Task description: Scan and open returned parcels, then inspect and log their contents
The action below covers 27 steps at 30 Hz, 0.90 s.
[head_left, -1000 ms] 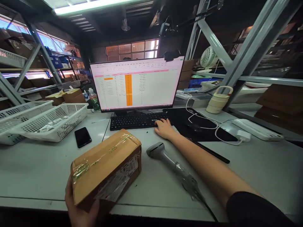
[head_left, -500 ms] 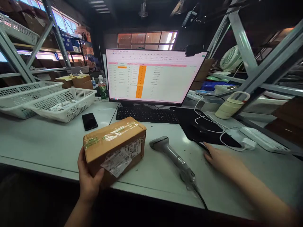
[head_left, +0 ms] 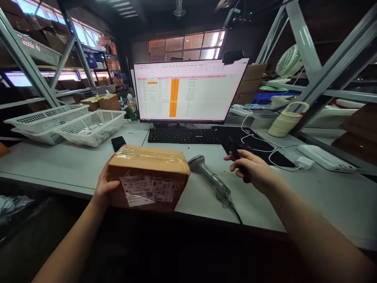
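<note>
A brown taped cardboard box [head_left: 150, 161], with shipping labels on its near face, is tilted at the table's front edge. My left hand [head_left: 103, 184] grips its left end, with the thumb on the labelled side; the other fingers are mostly hidden. Above the table to the right, my right hand [head_left: 250, 167] is closed around a slim black tool [head_left: 235, 150], too blurred to name its kind. Between box and right hand lies a grey barcode scanner [head_left: 210, 175], its head close to the box's right end and its cable running off the front edge.
Behind stand a monitor [head_left: 191, 94] showing a spreadsheet and a black keyboard [head_left: 182, 135]. White plastic baskets [head_left: 101, 135] and a partly covered phone [head_left: 118, 143] are at left. A black mat [head_left: 273, 155], white cables and a cream cup [head_left: 284, 122] occupy the right.
My left hand has drawn the box nearer and turned its labelled side toward me. My right hand has lifted from the mat's edge and moved left with the slim black tool.
</note>
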Available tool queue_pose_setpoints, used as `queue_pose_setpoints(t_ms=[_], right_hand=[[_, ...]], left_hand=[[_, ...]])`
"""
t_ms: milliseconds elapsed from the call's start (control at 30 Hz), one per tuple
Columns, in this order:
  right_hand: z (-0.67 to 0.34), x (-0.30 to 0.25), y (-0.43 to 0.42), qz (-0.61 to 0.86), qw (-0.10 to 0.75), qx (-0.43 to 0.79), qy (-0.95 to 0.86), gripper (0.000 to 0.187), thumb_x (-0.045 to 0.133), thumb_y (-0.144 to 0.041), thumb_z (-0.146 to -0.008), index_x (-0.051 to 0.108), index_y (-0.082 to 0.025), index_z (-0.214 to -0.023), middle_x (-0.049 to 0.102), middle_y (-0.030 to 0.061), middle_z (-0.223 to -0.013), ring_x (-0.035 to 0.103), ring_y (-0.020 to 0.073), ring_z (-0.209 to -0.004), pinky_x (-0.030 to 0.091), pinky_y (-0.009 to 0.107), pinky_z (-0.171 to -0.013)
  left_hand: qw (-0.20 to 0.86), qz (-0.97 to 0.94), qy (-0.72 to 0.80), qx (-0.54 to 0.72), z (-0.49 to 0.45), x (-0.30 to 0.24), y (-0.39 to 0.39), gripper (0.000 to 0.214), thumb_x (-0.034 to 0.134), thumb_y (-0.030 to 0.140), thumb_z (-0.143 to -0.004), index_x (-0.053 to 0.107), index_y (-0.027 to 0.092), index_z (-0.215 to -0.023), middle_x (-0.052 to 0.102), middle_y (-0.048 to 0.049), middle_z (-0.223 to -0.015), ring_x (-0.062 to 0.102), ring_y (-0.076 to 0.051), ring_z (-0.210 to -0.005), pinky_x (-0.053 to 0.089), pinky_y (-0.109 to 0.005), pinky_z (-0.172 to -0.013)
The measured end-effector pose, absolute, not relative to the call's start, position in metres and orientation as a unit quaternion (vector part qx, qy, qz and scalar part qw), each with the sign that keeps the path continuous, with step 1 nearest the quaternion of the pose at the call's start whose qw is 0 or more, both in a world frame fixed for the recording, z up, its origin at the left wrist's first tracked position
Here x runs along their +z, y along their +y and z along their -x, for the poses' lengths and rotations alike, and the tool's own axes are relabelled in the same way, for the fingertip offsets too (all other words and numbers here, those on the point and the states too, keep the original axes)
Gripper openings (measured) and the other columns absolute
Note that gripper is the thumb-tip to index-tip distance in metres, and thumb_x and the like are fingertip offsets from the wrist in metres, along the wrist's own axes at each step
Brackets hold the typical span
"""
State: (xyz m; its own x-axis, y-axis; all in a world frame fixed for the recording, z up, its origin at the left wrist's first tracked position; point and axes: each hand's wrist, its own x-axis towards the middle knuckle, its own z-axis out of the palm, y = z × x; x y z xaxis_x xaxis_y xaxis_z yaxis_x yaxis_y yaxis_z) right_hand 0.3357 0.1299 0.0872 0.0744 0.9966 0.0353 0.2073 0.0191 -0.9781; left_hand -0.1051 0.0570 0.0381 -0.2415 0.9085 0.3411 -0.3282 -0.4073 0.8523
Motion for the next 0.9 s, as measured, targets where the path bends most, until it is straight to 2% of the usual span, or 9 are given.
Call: queue_pose_setpoints(t_ms=[67, 233, 333, 400, 533, 600, 667, 767, 900], right_hand=[[-0.299, 0.096, 0.112, 0.471, 0.488, 0.524, -0.515, 0.041, 0.067, -0.030, -0.073, 0.063, -0.017, -0.111, 0.068, 0.0090, -0.095, 0.052, 0.0106, -0.058, 0.029, 0.018, -0.038], [-0.233, 0.096, 0.087, 0.369, 0.439, 0.669, -0.472, 0.034, 0.059, -0.043, -0.090, 0.065, -0.016, -0.110, 0.061, 0.0036, -0.081, 0.046, 0.0094, -0.056, 0.028, 0.018, -0.039], [-0.216, 0.087, 0.086, 0.356, 0.447, 0.697, -0.433, 0.027, 0.057, -0.042, -0.092, 0.060, -0.020, -0.107, 0.047, -0.0042, -0.067, 0.039, 0.0079, -0.052, 0.028, 0.016, -0.042], [-0.210, 0.080, 0.086, 0.348, 0.428, 0.713, -0.434, 0.026, 0.058, -0.045, -0.092, 0.057, -0.020, -0.096, 0.040, -0.0064, -0.062, 0.033, 0.0074, -0.049, 0.026, 0.017, -0.043], [-0.200, 0.068, 0.079, 0.336, 0.388, 0.708, -0.485, 0.046, 0.064, -0.060, -0.086, 0.045, -0.020, -0.074, 0.041, -0.0056, -0.060, 0.033, 0.0073, -0.050, 0.025, 0.019, -0.044], [-0.196, 0.063, 0.075, 0.339, 0.388, 0.703, -0.490, 0.050, 0.063, -0.067, -0.083, 0.048, -0.019, -0.077, 0.041, -0.0055, -0.060, 0.034, 0.0074, -0.050, 0.024, 0.020, -0.044], [-0.193, 0.059, 0.072, 0.344, 0.396, 0.697, -0.489, 0.053, 0.061, -0.071, -0.083, 0.054, -0.019, -0.085, 0.041, -0.0056, -0.061, 0.034, 0.0077, -0.050, 0.025, 0.020, -0.045], [-0.191, 0.057, 0.071, 0.348, 0.420, 0.679, -0.491, 0.053, 0.061, -0.071, -0.084, 0.056, -0.018, -0.083, 0.042, -0.0050, -0.062, 0.038, 0.0078, -0.053, 0.031, 0.021, -0.048], [-0.192, 0.057, 0.072, 0.337, 0.452, 0.653, -0.506, 0.044, 0.069, -0.061, -0.083, 0.056, -0.018, -0.081, 0.052, -0.0033, -0.067, 0.049, 0.0089, -0.057, 0.044, 0.022, -0.054]], left_hand=[[0.437, -0.465, 0.308, 0.705, 0.113, 0.037, 0.059, 0.090, 0.089, 0.033, -0.049, 0.059, 0.025, -0.133, 0.066, -0.0087, -0.126, 0.059, -0.037, -0.124, 0.056, -0.039, -0.096], [0.450, -0.500, 0.306, 0.673, 0.129, 0.032, 0.071, 0.097, 0.090, 0.036, -0.046, 0.056, 0.029, -0.137, 0.056, -0.0077, -0.142, 0.047, -0.040, -0.136, 0.047, -0.049, -0.110], [0.451, -0.501, 0.316, 0.667, 0.137, 0.026, 0.090, 0.090, 0.089, 0.036, -0.047, 0.061, 0.029, -0.132, 0.058, -0.0077, -0.141, 0.047, -0.040, -0.136, 0.042, -0.052, -0.114], [0.437, -0.499, 0.362, 0.655, 0.138, 0.024, 0.106, 0.079, 0.086, 0.032, -0.051, 0.065, 0.027, -0.126, 0.060, -0.0088, -0.138, 0.047, -0.039, -0.136, 0.036, -0.053, -0.117], [0.292, -0.482, 0.442, 0.698, 0.123, 0.030, 0.116, 0.062, 0.076, 0.024, -0.067, 0.063, 0.028, -0.127, 0.057, -0.0089, -0.142, 0.044, -0.034, -0.140, 0.027, -0.054, -0.121], [0.173, -0.518, 0.399, 0.736, 0.107, 0.036, 0.103, 0.053, 0.068, 0.030, -0.080, 0.059, 0.030, -0.133, 0.054, -0.0082, -0.144, 0.043, -0.030, -0.141, 0.029, -0.053, -0.120], [0.063, -0.619, 0.340, 0.705, 0.089, 0.042, 0.083, 0.048, 0.062, 0.042, -0.088, 0.058, 0.029, -0.135, 0.053, -0.0089, -0.145, 0.040, -0.031, -0.144, 0.029, -0.054, -0.120], [-0.028, -0.762, 0.306, 0.570, 0.067, 0.051, 0.056, 0.060, 0.062, 0.058, -0.087, 0.055, 0.026, -0.137, 0.052, -0.0116, -0.145, 0.034, -0.037, -0.146, 0.023, -0.061, -0.121], [-0.076, -0.793, 0.353, 0.490, 0.048, 0.060, 0.039, 0.053, 0.068, 0.044, -0.085, 0.055, 0.025, -0.133, 0.059, -0.0109, -0.132, 0.045, -0.035, -0.136, 0.022, -0.063, -0.120]])
